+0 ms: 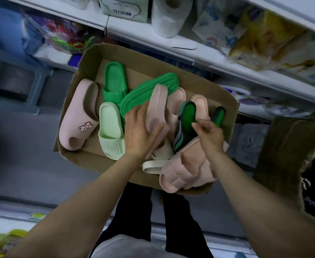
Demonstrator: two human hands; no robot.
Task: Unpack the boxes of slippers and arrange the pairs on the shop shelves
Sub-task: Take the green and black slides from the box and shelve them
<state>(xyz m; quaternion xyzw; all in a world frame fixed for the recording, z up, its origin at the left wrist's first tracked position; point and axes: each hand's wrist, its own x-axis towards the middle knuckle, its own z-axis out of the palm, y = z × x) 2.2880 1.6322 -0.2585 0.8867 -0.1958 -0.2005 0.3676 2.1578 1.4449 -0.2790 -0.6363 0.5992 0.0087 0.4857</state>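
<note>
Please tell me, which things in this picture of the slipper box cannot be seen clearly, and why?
- Head view: the cream slipper is mostly hidden under the left hand and pink slippers.
- Head view: the second black-and-green slipper is covered by the right hand; only its tip shows.
- Head view: packages on the shelf are blurred; their labels are unreadable.
- Head view: the second cardboard box shows no contents.

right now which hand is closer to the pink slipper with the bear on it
Left. The left hand lies a little to the right of the bear slipper; the right hand is farther right, pinching the dark green slipper.
</note>
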